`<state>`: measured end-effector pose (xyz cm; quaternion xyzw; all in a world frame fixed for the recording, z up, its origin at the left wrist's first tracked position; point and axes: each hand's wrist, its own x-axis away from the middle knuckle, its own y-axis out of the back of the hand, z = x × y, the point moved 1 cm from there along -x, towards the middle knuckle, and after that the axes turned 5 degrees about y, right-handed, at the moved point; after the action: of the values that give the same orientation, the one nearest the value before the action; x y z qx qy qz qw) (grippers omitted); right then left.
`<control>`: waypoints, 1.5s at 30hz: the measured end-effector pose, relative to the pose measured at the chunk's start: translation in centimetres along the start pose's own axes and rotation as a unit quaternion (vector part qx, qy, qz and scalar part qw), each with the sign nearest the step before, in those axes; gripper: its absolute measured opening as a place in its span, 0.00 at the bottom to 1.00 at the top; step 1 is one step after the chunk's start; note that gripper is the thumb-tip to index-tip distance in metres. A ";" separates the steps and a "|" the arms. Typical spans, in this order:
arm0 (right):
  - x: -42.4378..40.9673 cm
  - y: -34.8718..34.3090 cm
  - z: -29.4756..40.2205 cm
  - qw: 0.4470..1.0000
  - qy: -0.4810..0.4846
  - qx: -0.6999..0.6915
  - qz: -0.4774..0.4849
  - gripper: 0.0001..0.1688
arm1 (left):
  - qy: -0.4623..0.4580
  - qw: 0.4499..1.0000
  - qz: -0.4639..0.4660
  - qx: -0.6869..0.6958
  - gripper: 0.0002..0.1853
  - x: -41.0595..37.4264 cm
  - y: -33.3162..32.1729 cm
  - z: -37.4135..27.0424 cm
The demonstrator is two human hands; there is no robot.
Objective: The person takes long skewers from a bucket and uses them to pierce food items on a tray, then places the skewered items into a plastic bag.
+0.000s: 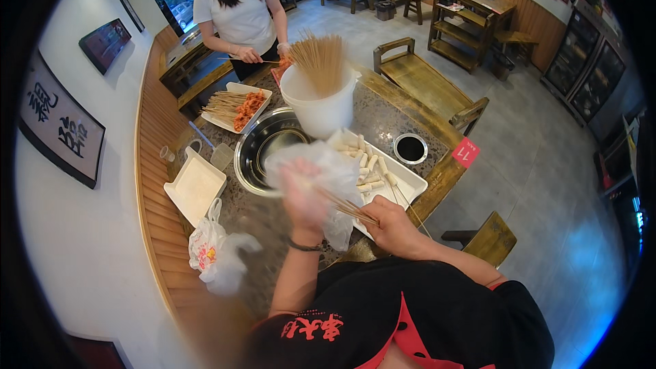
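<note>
My right hand [392, 225] is closed around the lower ends of several bamboo skewers [343, 206] near the front of the table. Blurred, my left hand [306, 192] is at their other end, inside or behind a clear plastic bag [333, 166]; whether its fingers grip the skewers or only the bag cannot be told. Under the bag and beside my right hand lies a white tray [414, 183] with pale rolled food pieces [370, 184], some on skewers. Behind the bag stands a white plastic bucket [320, 107] full of upright bamboo skewers [320, 59].
A steel-rimmed black basin [271, 138] sits left of the bucket. Beyond it is a tray [261, 113] of skewered red food [249, 111]. A dark-filled bowl [410, 148], an open foam box [197, 184] and a plastic bag [207, 248] are also there. A person [238, 15] holds a skewer across the table.
</note>
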<state>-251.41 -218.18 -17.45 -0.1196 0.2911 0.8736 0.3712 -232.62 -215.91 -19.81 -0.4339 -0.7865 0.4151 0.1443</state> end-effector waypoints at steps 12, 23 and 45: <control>0.3 -1.0 0.2 0.999 -0.007 -0.027 -0.024 0.12 | -0.036 0.999 -0.017 -0.031 0.15 0.5 -2.0 0.2; 0.3 -1.6 0.0 0.999 0.004 -0.025 -0.045 0.10 | -0.034 0.999 0.021 -0.019 0.14 0.7 -1.4 1.6; 2.6 1.1 -17.7 0.979 -0.096 0.164 -0.071 0.06 | -0.044 0.995 -0.078 0.050 0.26 -2.5 14.6 0.2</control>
<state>-254.16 -227.85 -32.28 0.0068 0.3845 0.7929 0.4726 -223.04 -214.00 -31.03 -0.3445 -0.8017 0.4603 0.1634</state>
